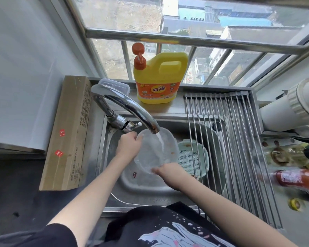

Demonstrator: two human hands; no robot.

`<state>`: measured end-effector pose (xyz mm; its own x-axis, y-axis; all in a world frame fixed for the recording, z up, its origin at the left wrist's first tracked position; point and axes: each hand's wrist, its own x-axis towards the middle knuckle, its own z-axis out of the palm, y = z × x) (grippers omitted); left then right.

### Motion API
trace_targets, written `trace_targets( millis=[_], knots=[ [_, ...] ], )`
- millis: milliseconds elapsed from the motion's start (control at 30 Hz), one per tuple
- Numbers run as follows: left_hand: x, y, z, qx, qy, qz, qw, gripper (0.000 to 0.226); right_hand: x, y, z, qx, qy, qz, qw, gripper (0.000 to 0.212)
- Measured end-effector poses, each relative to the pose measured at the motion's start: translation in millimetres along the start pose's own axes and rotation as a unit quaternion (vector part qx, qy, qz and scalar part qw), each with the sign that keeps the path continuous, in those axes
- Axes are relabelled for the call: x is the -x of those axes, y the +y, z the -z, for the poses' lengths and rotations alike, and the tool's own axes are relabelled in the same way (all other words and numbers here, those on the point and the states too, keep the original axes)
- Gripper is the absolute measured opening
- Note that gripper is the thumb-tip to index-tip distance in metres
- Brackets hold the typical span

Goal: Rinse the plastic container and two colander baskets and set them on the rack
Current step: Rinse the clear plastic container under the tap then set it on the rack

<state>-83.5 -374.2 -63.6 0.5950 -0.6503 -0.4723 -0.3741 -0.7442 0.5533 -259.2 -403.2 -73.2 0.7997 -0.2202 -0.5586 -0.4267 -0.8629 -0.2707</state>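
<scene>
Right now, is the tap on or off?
On: water streams from the faucet spout into the clear container.

A single head-worn wide-angle view looks steeply down and forward from above the sink (114, 177), close enough that both forearms reach up from the bottom edge. It faces the window (212, 20) straight ahead. The drying rack (239, 139) fills the right side, with straight lines bending toward the edges.

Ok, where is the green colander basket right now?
In the head view the green colander basket sits in the sink, right of the plastic container, partly under the rack.
</scene>
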Motion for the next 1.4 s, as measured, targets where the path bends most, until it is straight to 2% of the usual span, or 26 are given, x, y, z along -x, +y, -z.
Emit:
trace_targets(
  millis=[100, 200, 267, 333, 367, 433, 467, 533, 567, 667, 733, 833, 933, 1033, 1100, 1133, 1167, 1233, 1267, 1333, 1400],
  knots=[
    [11.6, 9.6, -0.1, 0.002, 0.038, 0.006, 0.999, 0.035, -3.5, -3.1, -3.5, 0.018, 0.053, -0.017, 0.998, 0.034],
    [38.2, 6.1, -16.8, -0.004, 0.034, 0.044, 0.998, 0.023, -9.7, -2.0, -5.1, -0.031, 0.081, -0.045, 0.995, 0.028],
    [54.4, -0.6, -24.0, 0.000, 0.021, 0.078, 0.997, 0.027, -8.3, -3.8, -10.9, 0.019, 0.114, -0.025, 0.993, 0.029],
    [53.6, -4.0, -23.5, -0.072, 0.014, 0.080, 0.994, 0.033, -7.6, -2.9, -23.5, 0.074, 0.122, -0.023, 0.990, 0.041],
    [50.2, -3.4, -21.9, -0.113, -0.001, 0.073, 0.991, 0.038, -7.1, -1.4, -28.8, 0.058, 0.108, -0.017, 0.992, 0.041],
    [45.1, -0.1, -18.2, -0.148, -0.021, 0.060, 0.987, 0.045, -10.2, 6.9, -32.8, -0.001, 0.065, 0.024, 0.998, 0.024],
    [44.2, 0.7, -16.6, -0.142, -0.031, 0.063, 0.987, 0.044, -13.6, 15.2, -32.6, -0.011, 0.045, 0.032, 0.998, 0.035],
    [43.3, -2.5, -12.9, -0.114, -0.042, 0.081, 0.989, 0.040, -14.2, 29.9, -24.0, 0.058, -0.014, 0.035, 0.998, 0.065],
    [43.9, -4.2, -10.3, -0.109, -0.041, 0.087, 0.989, 0.036, -12.3, 36.6, -16.9, 0.107, -0.033, 0.018, 0.994, 0.069],
    [49.5, -5.2, -1.6, -0.095, -0.039, 0.104, 0.989, 0.024, -16.1, 54.6, -2.0, 0.273, -0.018, -0.027, 0.961, 0.063],
    [50.2, -5.4, 1.9, -0.033, -0.044, 0.125, 0.991, 0.018, -26.0, 49.9, 6.0, 0.349, 0.006, -0.062, 0.935, 0.059],
    [41.3, -8.8, 3.1, 0.055, -0.025, 0.139, 0.988, 0.017, -42.5, 31.5, -6.8, 0.294, 0.015, -0.051, 0.954, 0.048],
    [36.4, -10.9, 3.9, 0.011, 0.001, 0.089, 0.996, 0.021, -44.8, 20.6, -30.4, 0.273, -0.001, -0.003, 0.962, 0.042],
    [34.8, -8.6, 4.4, -0.049, 0.041, 0.027, 0.998, 0.030, -36.1, 14.2, -28.1, 0.288, -0.016, 0.004, 0.957, 0.028],
    [33.6, -7.3, 3.1, -0.052, 0.067, -0.001, 0.996, 0.035, -34.3, 12.4, -22.8, 0.305, 0.008, 0.013, 0.952, 0.015],
    [34.1, -7.0, 2.6, -0.033, 0.067, 0.006, 0.997, 0.033, -34.2, 13.2, -20.8, 0.281, 0.027, 0.005, 0.959, 0.021],
    [35.8, -5.4, 1.6, 0.004, 0.053, 0.042, 0.998, 0.028, -33.2, 14.2, -19.8, 0.267, 0.052, 0.003, 0.962, 0.029],
    [41.5, -4.0, -3.0, 0.067, -0.022, 0.145, 0.987, 0.023, -35.6, 13.1, -23.6, 0.271, 0.084, -0.023, 0.959, 0.028],
    [43.6, -5.0, -8.3, 0.105, -0.084, 0.208, 0.969, 0.028, -36.3, 12.4, -27.2, 0.270, 0.091, -0.028, 0.958, 0.026],
    [46.6, -3.9, -18.2, 0.219, -0.193, 0.308, 0.905, 0.030, -33.5, 12.8, -35.6, 0.222, 0.081, -0.013, 0.972, 0.040],
    [45.9, -3.0, -26.9, 0.279, -0.215, 0.328, 0.877, 0.022, -28.2, 18.9, -38.3, 0.169, 0.068, 0.016, 0.983, 0.050]
  ],
)
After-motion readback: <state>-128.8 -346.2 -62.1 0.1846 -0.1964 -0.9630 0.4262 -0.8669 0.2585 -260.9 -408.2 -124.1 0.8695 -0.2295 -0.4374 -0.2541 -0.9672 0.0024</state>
